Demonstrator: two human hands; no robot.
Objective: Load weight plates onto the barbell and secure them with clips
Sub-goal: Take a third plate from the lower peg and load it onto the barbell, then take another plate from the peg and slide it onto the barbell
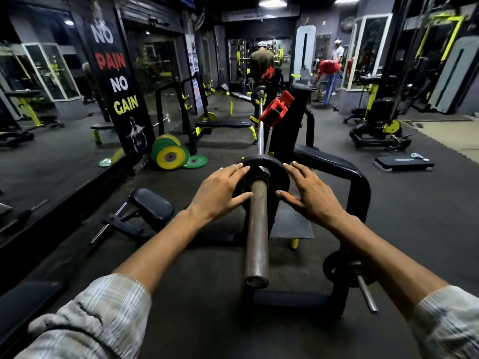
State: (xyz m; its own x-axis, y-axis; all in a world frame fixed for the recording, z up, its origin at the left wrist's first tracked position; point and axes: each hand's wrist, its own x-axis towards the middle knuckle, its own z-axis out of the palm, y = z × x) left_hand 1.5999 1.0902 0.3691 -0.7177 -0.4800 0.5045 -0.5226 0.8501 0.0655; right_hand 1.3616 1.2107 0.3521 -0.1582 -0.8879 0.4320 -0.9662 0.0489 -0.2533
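A steel barbell (257, 229) runs away from me on a black rack, its rusty sleeve end pointing at me. A small black weight plate (261, 164) sits on the sleeve, pushed far in. My left hand (220, 190) lies flat against the plate's left side, fingers spread. My right hand (308, 195) presses its right side the same way. Neither hand closes around anything. A red clip (276, 110) rests on the black rack upright beside the bar, farther back.
Green and yellow plates (172, 155) lean by a mirror pillar at left. A black bench frame (357, 193) curves around the bar's right side. A small dumbbell bar with a black plate (344, 270) lies on the floor at right. People stand at the back.
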